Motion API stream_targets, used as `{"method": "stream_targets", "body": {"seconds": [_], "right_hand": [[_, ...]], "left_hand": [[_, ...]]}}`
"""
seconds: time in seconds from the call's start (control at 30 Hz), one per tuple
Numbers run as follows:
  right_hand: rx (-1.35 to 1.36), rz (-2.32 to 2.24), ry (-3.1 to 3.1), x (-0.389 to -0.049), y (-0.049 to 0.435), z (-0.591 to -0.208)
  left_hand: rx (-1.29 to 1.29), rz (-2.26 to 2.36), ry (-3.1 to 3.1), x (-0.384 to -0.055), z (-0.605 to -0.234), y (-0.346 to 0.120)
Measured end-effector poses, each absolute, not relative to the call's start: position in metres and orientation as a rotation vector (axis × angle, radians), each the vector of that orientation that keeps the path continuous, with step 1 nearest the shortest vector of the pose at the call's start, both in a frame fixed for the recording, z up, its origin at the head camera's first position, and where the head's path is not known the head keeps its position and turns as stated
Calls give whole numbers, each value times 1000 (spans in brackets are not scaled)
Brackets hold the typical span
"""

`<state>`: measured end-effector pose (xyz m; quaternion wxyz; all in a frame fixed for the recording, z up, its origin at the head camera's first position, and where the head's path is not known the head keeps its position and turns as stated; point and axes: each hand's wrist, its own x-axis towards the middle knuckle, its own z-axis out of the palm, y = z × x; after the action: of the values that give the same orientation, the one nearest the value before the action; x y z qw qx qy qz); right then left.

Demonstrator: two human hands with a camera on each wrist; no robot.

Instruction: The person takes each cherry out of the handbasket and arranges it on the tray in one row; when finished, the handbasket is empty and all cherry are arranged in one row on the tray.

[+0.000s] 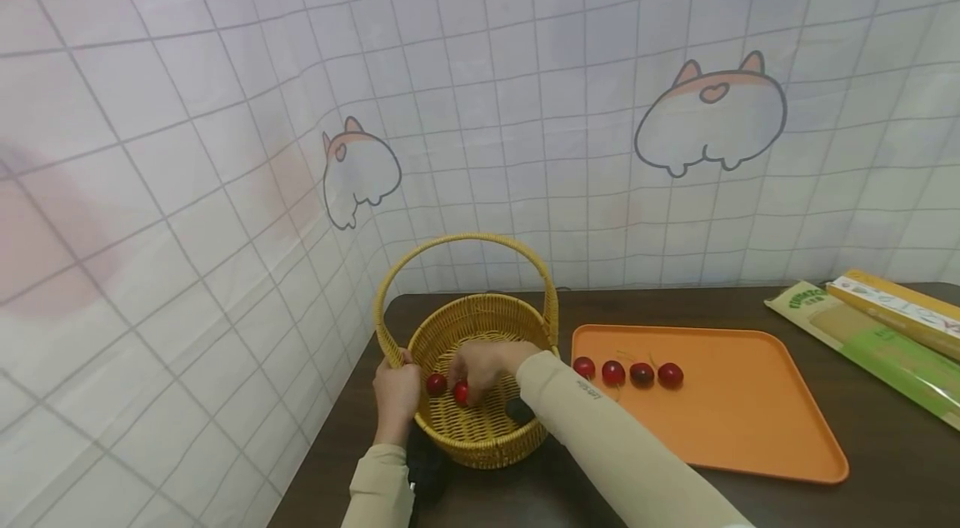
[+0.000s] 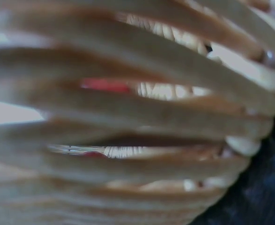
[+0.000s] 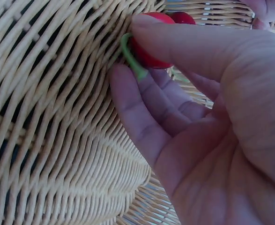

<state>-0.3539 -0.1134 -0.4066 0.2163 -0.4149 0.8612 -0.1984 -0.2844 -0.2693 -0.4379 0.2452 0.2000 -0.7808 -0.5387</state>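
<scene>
Sleeves cross dark tabletop beside gridded walls, left hand gripping basket, right hand pinching cherry.

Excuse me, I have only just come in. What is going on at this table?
A person's right hand is inside a yellow wicker basket, pinching a red cherry, while the left hand grips the basket at its left side. Another cherry lies in the basket, and four cherries sit in a row on the orange tray to the right.

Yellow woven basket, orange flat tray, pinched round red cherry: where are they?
Yellow woven basket [image 1: 491, 455]: head view, front wall.
Orange flat tray [image 1: 738, 407]: head view, bare middle.
Pinched round red cherry [image 3: 149, 58]: right wrist view, uncovered side.
</scene>
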Motion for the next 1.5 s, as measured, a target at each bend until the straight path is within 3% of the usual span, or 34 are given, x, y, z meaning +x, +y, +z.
{"method": "stream_targets", "body": {"seconds": [0.73, 1.5], "right_hand": [[-1311, -786, 2451, -349, -84, -367], [-1322, -1179, 2395, -312, 9, -387]], "left_hand": [[534, -1490, -2155, -285, -437, -272], [524, -1454, -2174, -283, -437, -271]]}}
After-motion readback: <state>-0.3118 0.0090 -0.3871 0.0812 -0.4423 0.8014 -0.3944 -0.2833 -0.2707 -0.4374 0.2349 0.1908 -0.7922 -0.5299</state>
